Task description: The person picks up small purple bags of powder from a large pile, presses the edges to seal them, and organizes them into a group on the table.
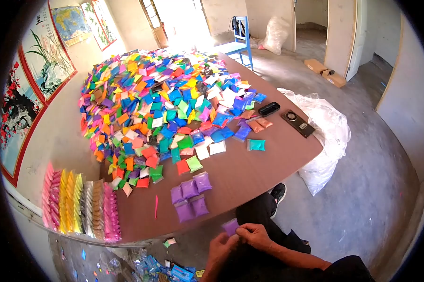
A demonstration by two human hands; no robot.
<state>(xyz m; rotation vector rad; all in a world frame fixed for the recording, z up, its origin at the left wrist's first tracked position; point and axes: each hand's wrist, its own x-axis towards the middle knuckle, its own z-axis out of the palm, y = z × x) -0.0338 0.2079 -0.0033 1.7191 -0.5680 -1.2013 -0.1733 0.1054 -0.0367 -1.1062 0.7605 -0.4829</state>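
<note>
A small purple packet [231, 227] is held above my lap, just off the table's front edge. The fingers of my left hand [221, 250] pinch it from below, and my right hand [256, 236] pinches its right side. On the brown table [249, 181], several purple packets [189, 188] lie in two touching rows near the edge. To their left is a thin pink strip [156, 207]. Behind them spreads a large heap of small packets in many colours [151, 103]. A teal packet [256, 144] lies apart at the right.
Rows of twisted coloured packs [82, 204] stand at the table's left corner. A black case [269, 109] and dark scale-like device [297, 123] lie at the right edge. A large plastic bag [325, 141], blue chair [240, 40] and boxes [333, 78] are beyond. Wrappers [155, 270] litter the floor.
</note>
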